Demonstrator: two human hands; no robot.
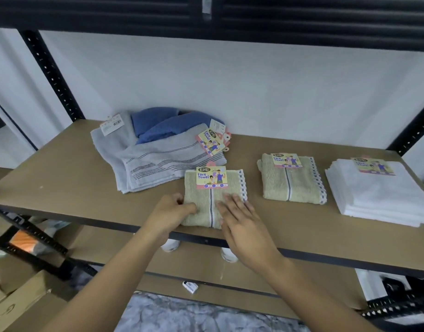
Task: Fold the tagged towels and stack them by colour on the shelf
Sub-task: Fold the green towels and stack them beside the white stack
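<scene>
At the wooden shelf [62,178] front edge lies one folded beige face towel [203,196], terry with a card tag. The left hand [169,212] pinches its left edge, and the right hand [242,226] presses it with flat fingers. A second beige towel [291,185] lies mid-shelf and a square white towel stack [378,195] sits at the right end. At the back left, rumpled grey striped towels [158,159] half-hide blue towels [158,125], so their count is unclear.

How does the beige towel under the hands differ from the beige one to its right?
The near beige towel lies at the shelf's front edge; the far beige towel sits further back. The left hand grips the near beige towel's left edge and the right hand rests flat on it; the far beige towel is untouched. Both are folded, with a dark centre stripe, checked right border and Face Towel tag.
</scene>
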